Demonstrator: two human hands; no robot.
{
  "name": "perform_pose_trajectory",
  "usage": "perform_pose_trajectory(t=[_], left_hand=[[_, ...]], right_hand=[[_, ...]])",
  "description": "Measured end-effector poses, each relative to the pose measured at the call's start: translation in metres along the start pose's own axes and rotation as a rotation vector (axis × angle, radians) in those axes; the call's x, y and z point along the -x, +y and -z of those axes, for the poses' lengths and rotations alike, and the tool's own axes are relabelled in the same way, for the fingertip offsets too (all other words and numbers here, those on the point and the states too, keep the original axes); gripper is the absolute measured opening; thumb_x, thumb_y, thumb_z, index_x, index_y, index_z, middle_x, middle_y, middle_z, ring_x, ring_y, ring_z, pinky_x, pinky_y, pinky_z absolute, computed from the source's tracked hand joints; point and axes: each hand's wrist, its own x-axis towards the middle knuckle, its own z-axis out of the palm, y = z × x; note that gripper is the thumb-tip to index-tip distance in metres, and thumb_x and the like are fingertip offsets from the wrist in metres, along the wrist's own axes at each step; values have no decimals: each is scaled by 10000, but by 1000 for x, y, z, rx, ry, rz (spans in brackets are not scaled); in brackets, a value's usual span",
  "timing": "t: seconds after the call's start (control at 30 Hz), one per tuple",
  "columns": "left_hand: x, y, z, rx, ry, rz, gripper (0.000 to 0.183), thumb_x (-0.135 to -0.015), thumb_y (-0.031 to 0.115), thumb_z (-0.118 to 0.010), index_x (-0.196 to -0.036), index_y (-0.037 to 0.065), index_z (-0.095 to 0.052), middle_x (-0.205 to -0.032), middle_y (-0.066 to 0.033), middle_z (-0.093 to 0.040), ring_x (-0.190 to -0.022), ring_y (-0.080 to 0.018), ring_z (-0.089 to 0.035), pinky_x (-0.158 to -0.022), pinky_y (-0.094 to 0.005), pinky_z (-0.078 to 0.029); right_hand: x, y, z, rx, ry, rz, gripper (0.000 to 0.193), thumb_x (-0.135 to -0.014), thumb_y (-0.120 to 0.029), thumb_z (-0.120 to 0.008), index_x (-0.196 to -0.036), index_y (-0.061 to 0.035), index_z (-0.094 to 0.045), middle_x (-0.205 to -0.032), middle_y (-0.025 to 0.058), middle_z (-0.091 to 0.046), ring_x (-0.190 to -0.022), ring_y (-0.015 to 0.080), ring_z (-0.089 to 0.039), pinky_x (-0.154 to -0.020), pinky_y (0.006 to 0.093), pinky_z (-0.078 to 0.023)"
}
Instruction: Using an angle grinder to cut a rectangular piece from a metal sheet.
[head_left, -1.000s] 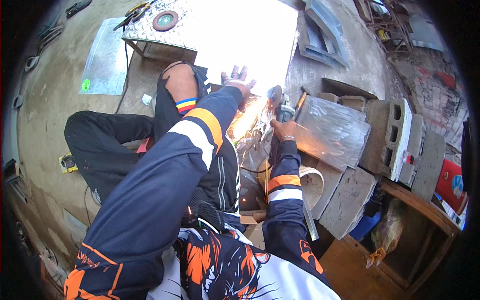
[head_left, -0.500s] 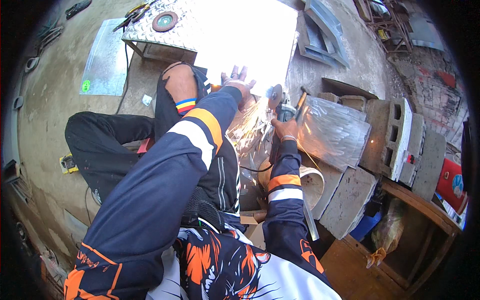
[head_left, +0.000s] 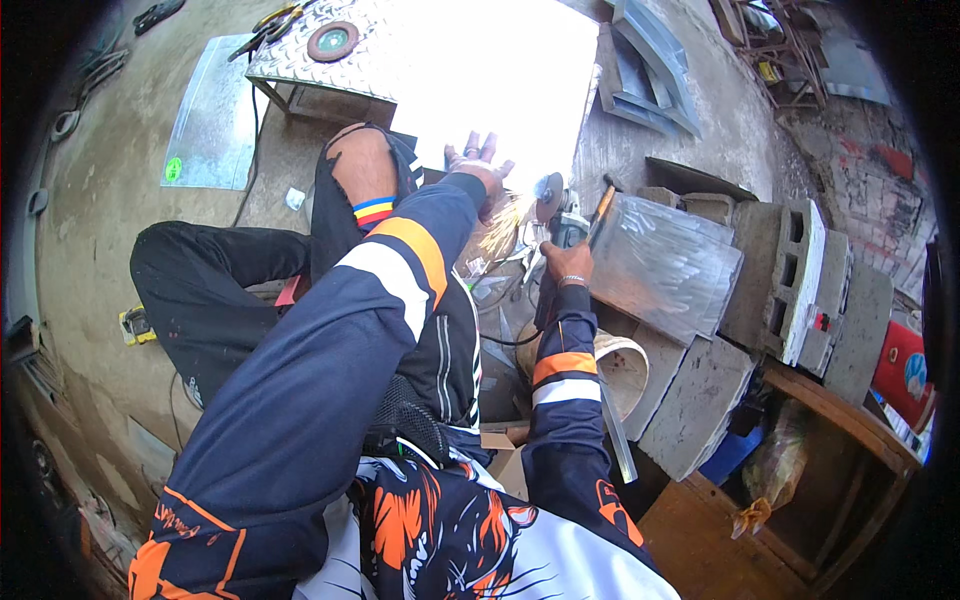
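Note:
My left hand (head_left: pixel 478 172) lies with fingers spread on a bright, glare-washed metal sheet (head_left: pixel 490 80), near its front edge. In my right hand (head_left: pixel 567 263) is an angle grinder (head_left: pixel 570 228), gripped by its body. The grinder's thin disc (head_left: pixel 548 196) stands upright at the sheet's front right corner; whether it touches the metal is lost in glare. Yellow sparks (head_left: pixel 508 225) spray from there down and to the left, below my left hand. A dark cord trails from the grinder past my right forearm.
Under the sheet is a checker-plate table (head_left: pixel 350 78) bearing a round grinding disc (head_left: pixel 333 41) and pliers (head_left: pixel 275 22). Right of the grinder lie a scuffed metal plate (head_left: pixel 665 262) and concrete blocks (head_left: pixel 790 280). A white bucket (head_left: pixel 622 372) sits by my right forearm.
The spark spray has shrunk and no longer streaks across the plate on the right. My right hand and the grinder have shifted slightly; my left hand has stayed in place.

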Motion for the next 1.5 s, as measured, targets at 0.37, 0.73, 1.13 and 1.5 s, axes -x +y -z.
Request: perform_pose_trajectory(t=[0.37,0.73,1.13,1.5], left_hand=[[3,-1,0,0,0,10,1079,-579,435,-795,-1411,336,-115,-1479,-112,128,-1347,-370,111,-1015,-624,-74],[-1,1,-2,-3,-12,-24,1166,-540,452,-814,-1414,342,-49,-1463,-132,177,-1332,-390,146,-994,-664,-79],[-13,-1,-43,665,462,234,385,-815,393,-512,-957,48,-609,-837,-195,-618,-851,-345,-606,-805,-423,-458],[-187,-94,-190,1722,699,95,484,-896,420,-373,-1276,120,-355,-1188,-74,-501,-1195,-272,-419,-932,-474,-348]], right_hand=[[0,-3,2,-58,18,16,603,-568,-392,-697,-909,87,-566,-940,312,-590,-907,422,-583,-808,437,-463],[6,11,5,-234,159,22,681,-565,-391,-693,-987,122,-541,-979,331,-571,-953,432,-563,-840,415,-447],[57,75,12,-639,50,-64,637,-558,-350,-714,-1013,72,-570,-964,248,-614,-897,367,-588,-828,385,-438],[80,121,-51,-645,-5,-172,813,-541,-352,-705,-1127,158,-467,-1126,313,-524,-1087,387,-502,-932,374,-382]])
